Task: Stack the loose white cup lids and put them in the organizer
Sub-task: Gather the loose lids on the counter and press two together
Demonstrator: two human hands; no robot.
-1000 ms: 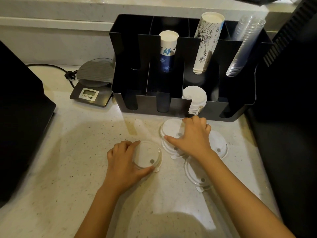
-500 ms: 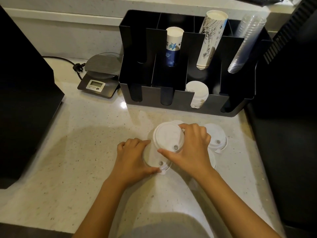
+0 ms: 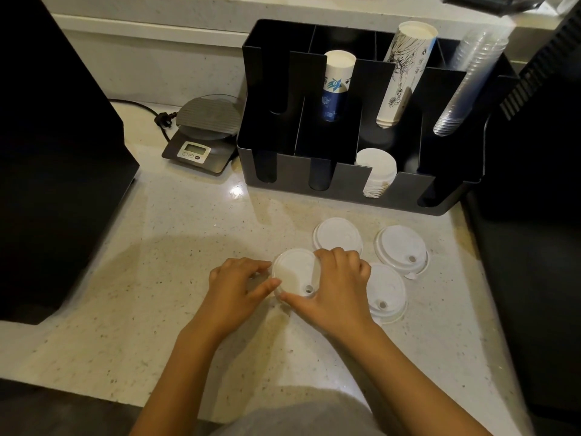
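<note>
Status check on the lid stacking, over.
Left hand and right hand both gripping lid stack. Three loose lids on counter, nearest. Organizer path clear.

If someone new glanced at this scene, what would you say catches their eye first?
Both hands meet at the counter's centre, the left hand and right hand pressing a small stack of white lids together. Three loose lids lie just to the right. Behind them stands the black organizer, with a lid stack already in a front slot and cups behind.
</note>
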